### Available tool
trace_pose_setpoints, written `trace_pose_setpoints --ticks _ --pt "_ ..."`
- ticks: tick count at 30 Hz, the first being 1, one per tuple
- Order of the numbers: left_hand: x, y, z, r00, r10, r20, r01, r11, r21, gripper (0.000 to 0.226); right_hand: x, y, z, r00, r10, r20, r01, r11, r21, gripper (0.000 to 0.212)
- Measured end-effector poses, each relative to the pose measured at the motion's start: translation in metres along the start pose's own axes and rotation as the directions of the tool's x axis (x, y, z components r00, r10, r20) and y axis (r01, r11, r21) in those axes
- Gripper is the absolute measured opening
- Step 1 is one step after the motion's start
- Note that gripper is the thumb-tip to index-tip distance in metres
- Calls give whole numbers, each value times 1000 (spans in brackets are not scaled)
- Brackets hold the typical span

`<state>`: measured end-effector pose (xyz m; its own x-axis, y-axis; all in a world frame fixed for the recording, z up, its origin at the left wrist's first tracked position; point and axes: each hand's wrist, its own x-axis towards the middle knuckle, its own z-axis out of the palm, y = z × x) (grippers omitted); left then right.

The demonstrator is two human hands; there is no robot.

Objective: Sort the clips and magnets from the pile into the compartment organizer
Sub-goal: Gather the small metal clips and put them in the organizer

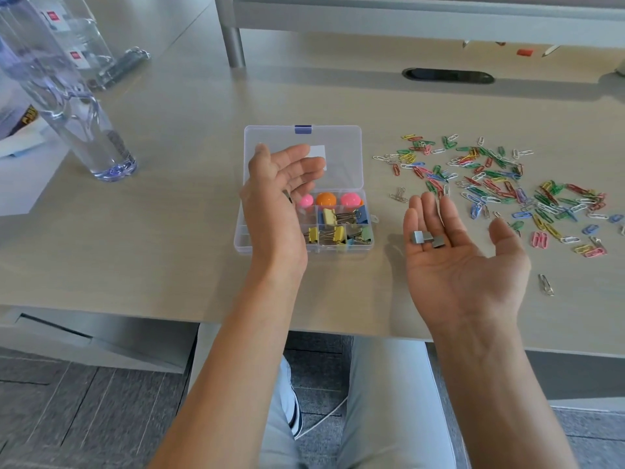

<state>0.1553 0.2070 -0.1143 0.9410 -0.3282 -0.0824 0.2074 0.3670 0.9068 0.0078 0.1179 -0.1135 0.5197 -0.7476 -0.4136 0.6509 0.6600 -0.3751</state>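
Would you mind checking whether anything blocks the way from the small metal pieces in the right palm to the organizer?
The left hand hovers over the organizer, covering its left compartments; otherwise nothing visible blocks the metal pieces.

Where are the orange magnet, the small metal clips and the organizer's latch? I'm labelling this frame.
orange magnet [326,199]: head view, on its dome top.
small metal clips [426,238]: head view, on the middle piece in the right palm.
organizer's latch [303,129]: head view, on its blue face.
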Motion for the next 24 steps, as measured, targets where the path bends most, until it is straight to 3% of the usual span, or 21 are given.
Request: trace_pose_setpoints --ticks 24 --pt "-7 10 8 1000 -20 5 20 999 -34 51 0 4 -3 999 42 2 -42 999 4 57"
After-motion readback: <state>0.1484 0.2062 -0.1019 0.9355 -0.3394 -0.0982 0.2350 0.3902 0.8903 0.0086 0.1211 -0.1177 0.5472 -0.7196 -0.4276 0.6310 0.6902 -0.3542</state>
